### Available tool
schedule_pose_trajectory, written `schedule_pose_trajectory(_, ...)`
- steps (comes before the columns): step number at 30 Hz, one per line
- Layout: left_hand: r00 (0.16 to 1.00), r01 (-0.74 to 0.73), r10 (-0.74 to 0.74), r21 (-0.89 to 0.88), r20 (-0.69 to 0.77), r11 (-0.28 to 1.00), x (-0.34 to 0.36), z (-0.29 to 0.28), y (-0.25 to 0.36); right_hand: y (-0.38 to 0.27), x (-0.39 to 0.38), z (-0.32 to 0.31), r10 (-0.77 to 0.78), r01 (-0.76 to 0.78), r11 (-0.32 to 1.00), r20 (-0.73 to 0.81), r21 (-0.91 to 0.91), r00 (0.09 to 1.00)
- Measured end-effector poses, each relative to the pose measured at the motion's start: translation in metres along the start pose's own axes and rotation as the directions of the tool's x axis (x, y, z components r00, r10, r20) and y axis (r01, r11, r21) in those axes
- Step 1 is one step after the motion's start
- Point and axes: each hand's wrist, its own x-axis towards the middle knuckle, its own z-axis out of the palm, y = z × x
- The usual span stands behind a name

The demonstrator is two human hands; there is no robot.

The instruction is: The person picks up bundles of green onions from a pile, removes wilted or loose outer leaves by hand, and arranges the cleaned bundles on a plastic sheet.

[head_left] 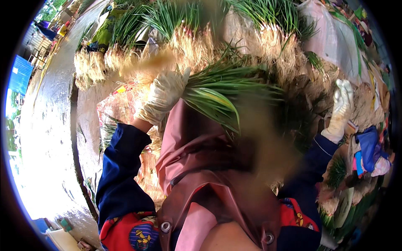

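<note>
In a pale rubber glove, my left hand [164, 94] is closed round a bunch of spring onions [226, 90]. Their green leaves fan out to the right above my lap, and pale roots stick out on the other side of the fist. My right hand [342, 106], gloved too, is raised well off to the right with its fingers stretched out; nothing shows in it. A maroon apron [197, 134] covers my lap below the bunch. Brown blurs, perhaps smudges on the lens, hide part of the leaves and the lap.
Ahead lie several rooted bunches of spring onions [188, 46], roots toward me. A whitish plastic sack [331, 37] stands at the far right, with more bunches [336, 172] lower down. Wet concrete [54, 121] runs along the left, and a blue panel [21, 74] stands beyond it.
</note>
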Motion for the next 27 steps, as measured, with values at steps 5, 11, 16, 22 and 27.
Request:
schedule_pose_trajectory(5, 0.998, -0.054, 0.062, 0.306, -0.015, 0.951, -0.025, 0.006, 0.009, -0.005, -0.057, 0.100, 0.154, -0.110, 0.987, 0.519, -0.115, 0.841)
schedule_pose_trajectory(11, 0.997, 0.070, -0.072, 0.067, 0.031, 0.995, -0.031, -0.003, 0.006, -0.009, -0.131, 0.204, 0.074, 0.661, 0.629, 0.878, -0.409, 0.473)
schedule_pose_trajectory(16, 0.999, 0.016, -0.017, -0.029, -0.038, 0.999, -0.023, -0.007, 0.006, 0.018, -0.154, 0.232, -0.076, 0.838, 0.453, 0.923, -0.305, 0.377)
schedule_pose_trajectory(22, 0.991, 0.050, -0.042, -0.058, 0.129, 0.997, -0.026, -0.013, 0.007, 0.018, -0.181, 0.257, -0.037, 0.914, 0.242, 0.939, -0.325, 0.343)
schedule_pose_trajectory(27, 0.979, 0.149, -0.102, -0.283, 0.176, 0.947, -0.028, -0.020, 0.008, 0.044, -0.181, 0.257, -0.252, 0.661, 0.718, 0.803, -0.220, 0.540)
